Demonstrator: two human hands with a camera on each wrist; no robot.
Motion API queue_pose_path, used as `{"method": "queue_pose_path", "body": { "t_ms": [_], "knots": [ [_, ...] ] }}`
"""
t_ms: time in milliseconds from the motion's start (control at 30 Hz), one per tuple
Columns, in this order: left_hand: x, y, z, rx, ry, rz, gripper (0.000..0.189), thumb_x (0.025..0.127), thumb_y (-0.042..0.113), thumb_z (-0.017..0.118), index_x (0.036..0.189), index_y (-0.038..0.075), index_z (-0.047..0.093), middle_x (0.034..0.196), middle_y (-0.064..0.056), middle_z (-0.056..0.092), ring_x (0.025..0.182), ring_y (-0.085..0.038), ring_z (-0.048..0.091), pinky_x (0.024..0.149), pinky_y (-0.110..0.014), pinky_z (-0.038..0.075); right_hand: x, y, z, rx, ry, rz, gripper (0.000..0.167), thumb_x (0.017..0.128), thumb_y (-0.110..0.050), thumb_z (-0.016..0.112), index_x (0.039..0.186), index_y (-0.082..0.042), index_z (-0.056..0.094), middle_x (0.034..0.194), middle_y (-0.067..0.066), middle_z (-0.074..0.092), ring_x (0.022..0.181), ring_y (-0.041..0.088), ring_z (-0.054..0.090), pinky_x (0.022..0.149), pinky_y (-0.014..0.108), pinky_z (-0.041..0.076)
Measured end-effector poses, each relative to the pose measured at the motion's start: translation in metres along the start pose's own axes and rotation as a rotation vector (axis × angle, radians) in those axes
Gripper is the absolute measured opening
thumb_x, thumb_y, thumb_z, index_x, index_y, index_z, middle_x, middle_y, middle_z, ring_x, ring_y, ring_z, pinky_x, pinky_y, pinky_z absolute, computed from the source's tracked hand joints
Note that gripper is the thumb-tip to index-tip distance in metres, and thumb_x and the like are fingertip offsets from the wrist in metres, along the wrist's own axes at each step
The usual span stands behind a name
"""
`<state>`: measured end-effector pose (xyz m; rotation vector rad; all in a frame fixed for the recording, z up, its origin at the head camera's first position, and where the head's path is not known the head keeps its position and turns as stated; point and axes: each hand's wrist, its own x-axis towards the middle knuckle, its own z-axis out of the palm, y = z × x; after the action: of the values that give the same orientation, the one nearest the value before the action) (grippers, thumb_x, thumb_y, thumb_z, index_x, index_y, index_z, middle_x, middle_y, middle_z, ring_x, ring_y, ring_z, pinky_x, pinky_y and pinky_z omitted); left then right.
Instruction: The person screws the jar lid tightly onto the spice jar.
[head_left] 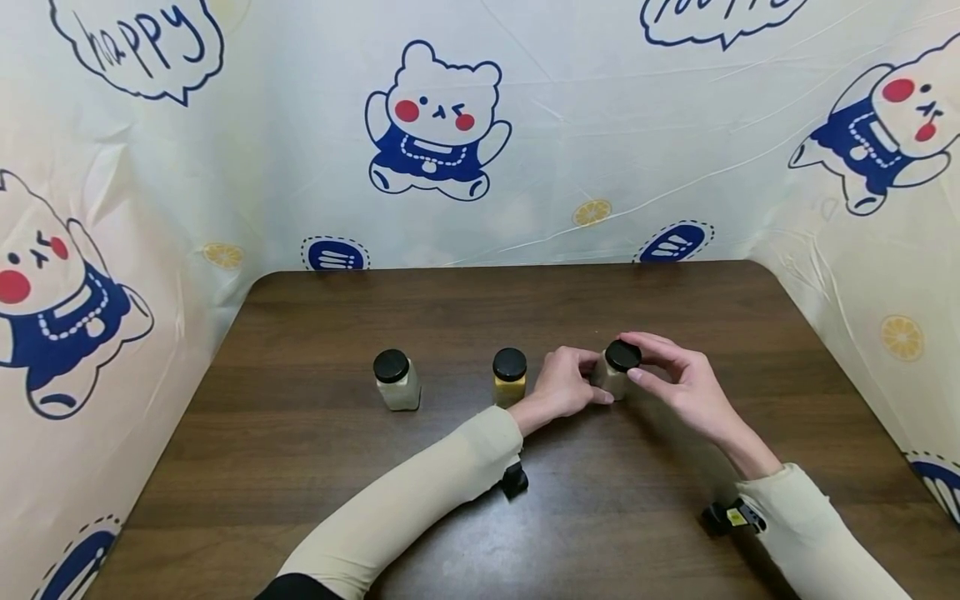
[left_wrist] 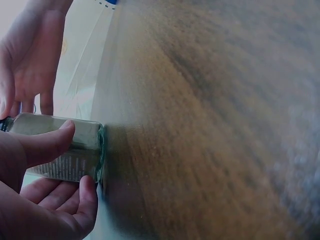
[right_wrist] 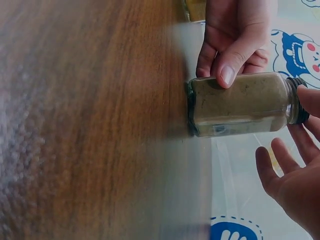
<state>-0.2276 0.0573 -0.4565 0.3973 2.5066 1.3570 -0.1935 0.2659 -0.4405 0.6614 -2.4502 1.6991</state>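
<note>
A squarish glass spice jar (head_left: 611, 381) of greyish-brown powder stands upright on the table, right of centre. My left hand (head_left: 564, 385) grips its body low down, thumb on one face. At the top, my right hand (head_left: 678, 382) pinches the black lid (head_left: 623, 356) between thumb and fingers. The right wrist view shows the jar (right_wrist: 245, 102) side-on, lid still on its neck, the other right fingers spread. From the left wrist, the jar (left_wrist: 85, 131) shows a printed label and its base at the table surface.
Close to my left wrist stands a black-lidded jar of yellow contents (head_left: 509, 390). Farther left is another black-lidded jar with pale contents (head_left: 400, 392). The brown wooden table (head_left: 300, 467) meets a bear-printed curtain (head_left: 570, 125) at its back and sides.
</note>
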Motion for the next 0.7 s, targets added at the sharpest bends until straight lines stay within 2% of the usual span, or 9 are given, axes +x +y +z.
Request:
{"method": "queue_pose_path", "body": {
  "t_ms": [267,500,600,700],
  "knots": [
    [0.0009,-0.0007,0.0003,0.010,-0.003,0.005,0.053,0.077,0.015,0.097,0.126,0.014,0.078,0.116,0.001,0.078,0.108,-0.009,0.070,0.094,-0.026,0.053,0.0004,-0.0025,0.0030,-0.041,0.049,-0.009,0.046,0.092,0.009,0.076,0.136,-0.004,0.070,0.133,0.013,0.066,0.111,0.014,0.066,0.097,0.026,0.052],
    [0.0004,-0.0011,0.0003,-0.013,-0.002,-0.006,0.051,0.076,0.013,0.097,0.124,0.013,0.079,0.112,0.002,0.078,0.104,-0.008,0.071,0.091,-0.026,0.054,0.0035,-0.0085,0.0087,-0.090,0.119,-0.007,0.047,0.087,0.006,0.083,0.132,-0.005,0.072,0.125,0.012,0.068,0.111,0.014,0.062,0.093,0.024,0.051],
    [0.0003,-0.0013,0.0002,-0.018,-0.002,-0.004,0.051,0.076,0.013,0.097,0.124,0.013,0.079,0.112,0.002,0.078,0.105,-0.009,0.071,0.091,-0.026,0.054,0.0031,-0.0075,0.0086,-0.048,0.120,0.008,0.053,0.087,0.007,0.083,0.137,-0.003,0.068,0.131,0.016,0.063,0.117,0.016,0.060,0.095,0.025,0.052],
    [0.0007,-0.0013,-0.0002,-0.023,-0.003,-0.005,0.052,0.077,0.013,0.097,0.125,0.013,0.078,0.113,0.001,0.078,0.106,-0.009,0.071,0.092,-0.027,0.054,0.0014,-0.0044,0.0054,0.052,0.086,0.031,0.058,0.091,0.010,0.076,0.146,0.002,0.058,0.142,0.017,0.058,0.130,0.020,0.055,0.100,0.027,0.050]
  ]
}}
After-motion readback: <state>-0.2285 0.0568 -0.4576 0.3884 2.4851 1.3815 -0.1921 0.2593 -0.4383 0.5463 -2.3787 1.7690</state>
